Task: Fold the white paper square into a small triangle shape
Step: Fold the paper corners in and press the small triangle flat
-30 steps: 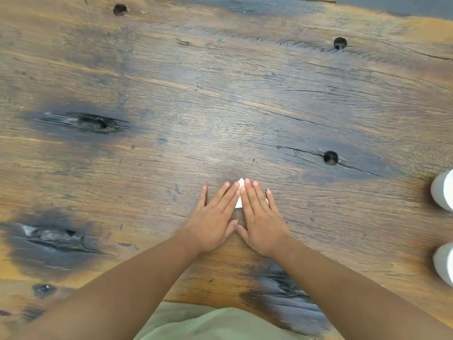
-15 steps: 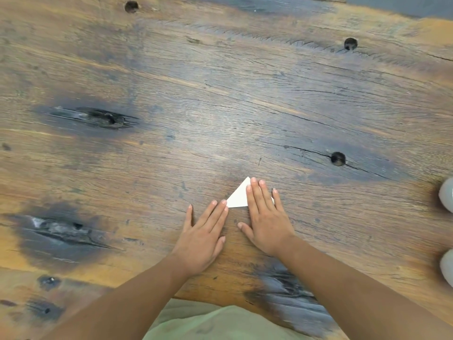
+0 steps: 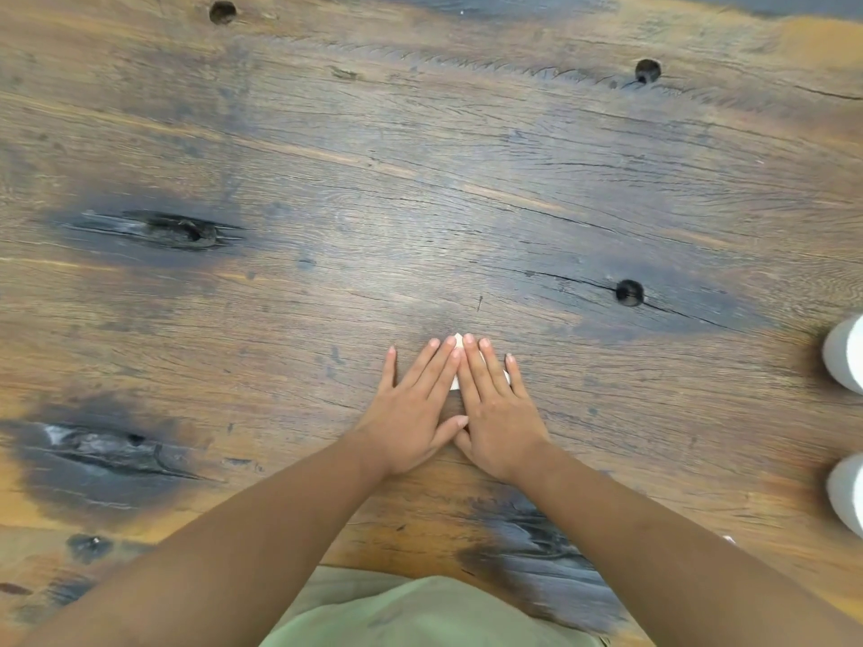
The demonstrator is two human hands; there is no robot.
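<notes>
While the left hand (image 3: pixel 411 413) lies flat and open on the table (image 3: pixel 280 319), gripping nothing, its fingers cover the left side of the folded paper (image 3: pixel 456 382). Only a white tip and slivers show between the hands. Flat too, the right hand (image 3: pixel 495 413) presses the other side. Uneven pressure could shift the layers and set the crease crooked; the rough grain may snag an edge.

Two bare forearms, no sleeves showing down to the wrists. No rings, watch or bands on left hand (image 3: pixel 411 413) or right hand (image 3: pixel 499 413). Short, pale, unpainted nails. Sage-green garment (image 3: pixel 420 614) below, soft and plain, unmarked.
</notes>
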